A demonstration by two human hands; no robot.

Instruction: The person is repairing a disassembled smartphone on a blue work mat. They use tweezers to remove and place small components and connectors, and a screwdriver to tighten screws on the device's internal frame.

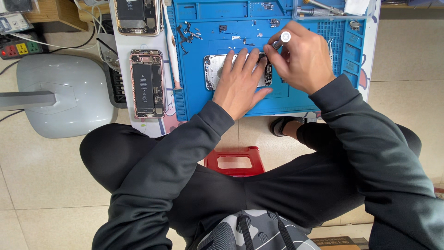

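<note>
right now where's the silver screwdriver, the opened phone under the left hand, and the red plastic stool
silver screwdriver (283,38), head view, on its round cap above the right hand's fingers
opened phone shell on the blue mat (213,70), head view, on its bare left end
red plastic stool (235,171), head view, on its front rim

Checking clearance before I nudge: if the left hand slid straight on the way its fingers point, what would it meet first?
The left hand lies on the opened phone shell, fingers aimed up and right. Probably the right hand with its screwdriver comes first; depth is unclear.
</note>
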